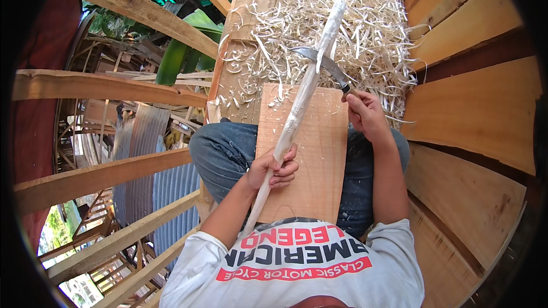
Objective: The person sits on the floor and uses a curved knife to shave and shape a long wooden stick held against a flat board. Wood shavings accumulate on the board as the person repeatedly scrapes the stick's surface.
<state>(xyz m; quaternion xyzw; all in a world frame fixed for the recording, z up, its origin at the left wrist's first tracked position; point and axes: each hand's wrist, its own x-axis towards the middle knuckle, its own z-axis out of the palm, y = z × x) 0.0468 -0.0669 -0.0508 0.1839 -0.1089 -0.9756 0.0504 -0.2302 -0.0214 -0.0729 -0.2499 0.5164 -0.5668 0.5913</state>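
My left hand (pixel 275 170) is wrapped round the lower part of a long, pale, peeled wooden stick (pixel 302 98). The stick slants from beside my waist up and away to the right. My right hand (pixel 367 115) grips the dark handle of a curved knife (pixel 326 63). Its blade crosses the stick in the upper part, seemingly against the wood. Under the stick a flat wooden board (pixel 313 157) rests across my lap, with small wood chips on its far end.
Curly wood shavings (pixel 365 28) cover much of the plank floor (pixel 242 34) ahead. Wooden rails (pixel 114 88) run along the left, with corrugated sheets (pixel 140 159) and timber beyond. A plank wall (pixel 474 114) stands close on the right. A green leaf (pixel 185 51) hangs past the rails.
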